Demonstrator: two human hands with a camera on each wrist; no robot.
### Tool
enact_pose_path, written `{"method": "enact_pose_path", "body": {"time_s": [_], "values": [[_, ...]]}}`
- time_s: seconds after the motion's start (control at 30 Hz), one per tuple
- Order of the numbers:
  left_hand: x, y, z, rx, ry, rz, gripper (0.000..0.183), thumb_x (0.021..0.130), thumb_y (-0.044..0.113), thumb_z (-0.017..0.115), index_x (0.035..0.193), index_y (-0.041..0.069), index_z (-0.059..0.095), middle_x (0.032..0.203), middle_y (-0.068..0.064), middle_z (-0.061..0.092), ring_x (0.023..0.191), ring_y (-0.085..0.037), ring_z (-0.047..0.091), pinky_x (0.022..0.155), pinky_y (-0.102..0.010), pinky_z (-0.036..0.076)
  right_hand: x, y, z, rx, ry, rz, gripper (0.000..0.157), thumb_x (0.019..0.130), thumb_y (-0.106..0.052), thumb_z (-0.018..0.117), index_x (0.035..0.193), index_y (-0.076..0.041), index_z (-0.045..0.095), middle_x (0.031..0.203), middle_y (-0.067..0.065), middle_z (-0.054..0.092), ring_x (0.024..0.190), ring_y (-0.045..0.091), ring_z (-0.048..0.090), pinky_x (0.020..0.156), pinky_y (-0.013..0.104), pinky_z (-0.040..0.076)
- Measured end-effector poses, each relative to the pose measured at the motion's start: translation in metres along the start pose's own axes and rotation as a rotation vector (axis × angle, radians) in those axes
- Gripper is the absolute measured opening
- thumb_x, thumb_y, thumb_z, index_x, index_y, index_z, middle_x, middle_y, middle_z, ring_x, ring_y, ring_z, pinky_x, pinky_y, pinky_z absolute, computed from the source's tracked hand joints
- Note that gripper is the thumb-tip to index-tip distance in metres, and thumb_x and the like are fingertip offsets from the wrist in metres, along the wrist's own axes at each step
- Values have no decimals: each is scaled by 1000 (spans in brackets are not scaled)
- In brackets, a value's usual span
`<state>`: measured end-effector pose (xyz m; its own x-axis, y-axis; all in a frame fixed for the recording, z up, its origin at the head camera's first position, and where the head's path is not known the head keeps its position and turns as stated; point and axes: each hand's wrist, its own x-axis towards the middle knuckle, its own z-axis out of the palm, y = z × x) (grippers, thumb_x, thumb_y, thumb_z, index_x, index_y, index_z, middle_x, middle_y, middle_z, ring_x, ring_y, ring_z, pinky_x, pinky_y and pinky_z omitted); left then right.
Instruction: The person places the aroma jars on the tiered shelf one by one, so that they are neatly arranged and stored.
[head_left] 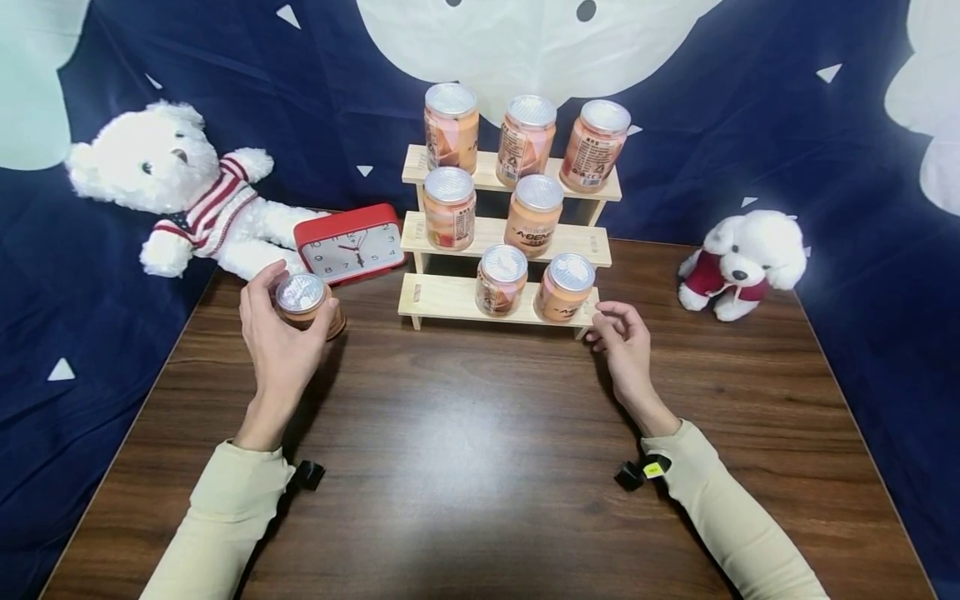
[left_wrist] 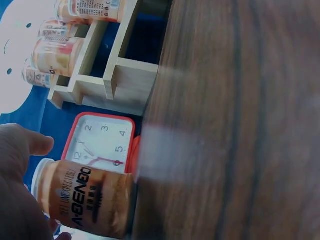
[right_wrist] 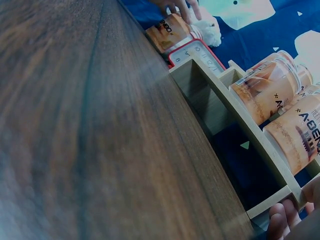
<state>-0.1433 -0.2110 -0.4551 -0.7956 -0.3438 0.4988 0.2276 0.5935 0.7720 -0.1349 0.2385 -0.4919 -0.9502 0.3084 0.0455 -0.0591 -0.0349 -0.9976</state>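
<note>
My left hand [head_left: 285, 350] is spread around an orange jar [left_wrist: 92, 200] with a silver lid, which stands on the table beside a red clock. A narrow gap shows between thumb [left_wrist: 40, 144] and lid in the left wrist view. The other fingers are mostly hidden behind the jar. At the right end of the lowest step, my right hand [head_left: 626, 346] pinches the edge of the wooden display shelf [head_left: 450, 310], fingers [right_wrist: 280, 217] low by its end leg. Right beside that hand stands a jar [head_left: 565, 287] on the step; another jar [head_left: 502, 281] is to its left.
Two jars stand on the middle step and three on the top one, including a jar [head_left: 450, 129] at top left. The red clock [head_left: 351, 242] sits left of the shelf, before a white teddy bear [head_left: 202, 192]. A white plush dog [head_left: 738, 262] sits at right.
</note>
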Motion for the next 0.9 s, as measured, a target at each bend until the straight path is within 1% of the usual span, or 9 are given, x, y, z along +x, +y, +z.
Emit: {"method": "enact_pose_path", "body": {"time_s": [0.1, 0.3, 0.4, 0.5, 0.57, 0.67, 0.8, 0.9], "values": [[-1, -1, 1, -3, -11, -19, 75, 86, 15, 92, 151, 1, 58, 144, -28, 57, 138, -36, 53, 115, -43, 45, 0, 0, 0, -1, 1, -1, 13, 107, 1, 63, 118, -6, 67, 85, -8, 74, 69, 11, 67, 59, 19, 55], [-2, -3, 1, -3, -3, -45, 71, 88, 7, 90, 150, -1, 58, 144, -29, 57, 135, -36, 55, 113, -45, 48, 1, 0, 0, 2, 0, 0, 13, 108, 1, 63, 117, -6, 67, 85, -8, 74, 70, 11, 67, 60, 19, 55], [-3, -6, 1, -2, -1, -61, 69, 89, 8, 90, 149, -1, 58, 143, -30, 57, 132, -36, 56, 111, -45, 49, 1, 0, 1, 9, -2, 1, 13, 108, 2, 63, 117, -6, 67, 85, -8, 75, 69, 11, 67, 59, 19, 55], [-5, -8, 0, 7, -2, -59, 64, 89, 9, 90, 146, -2, 62, 139, -31, 58, 129, -36, 58, 106, -44, 49, 1, 0, 1, 10, -3, 1, 13, 108, 2, 63, 117, -5, 67, 85, -8, 75, 70, 11, 67, 59, 19, 55], [-5, -9, 1, 15, -3, -52, 59, 90, 10, 90, 142, -2, 66, 138, -31, 59, 129, -37, 59, 104, -42, 48, 1, 0, 1, 6, -4, 0, 13, 108, 2, 63, 118, -5, 67, 85, -8, 75, 70, 11, 67, 59, 19, 55], [-6, -9, 1, 21, 0, -47, 51, 91, 11, 90, 137, -1, 70, 138, -30, 60, 129, -36, 59, 101, -35, 47, 0, 0, 1, 1, -3, 0, 13, 108, 2, 63, 119, -4, 67, 85, -8, 75, 70, 11, 67, 59, 19, 55], [-6, -9, 2, 1, 12, -53, 47, 91, 12, 91, 133, 1, 73, 138, -27, 62, 127, -30, 60, 98, -23, 46, 0, 0, 0, -5, -2, 2, 13, 108, 1, 63, 120, -2, 66, 84, -9, 74, 70, 11, 67, 60, 19, 55], [-6, -9, 2, -14, 22, -56, 45, 91, 13, 92, 131, 2, 76, 138, -25, 64, 127, -26, 60, 97, -17, 45, 0, 0, 0, -3, -1, 5, 14, 108, 2, 62, 120, -3, 66, 84, -8, 74, 69, 11, 67, 60, 19, 55]]}}
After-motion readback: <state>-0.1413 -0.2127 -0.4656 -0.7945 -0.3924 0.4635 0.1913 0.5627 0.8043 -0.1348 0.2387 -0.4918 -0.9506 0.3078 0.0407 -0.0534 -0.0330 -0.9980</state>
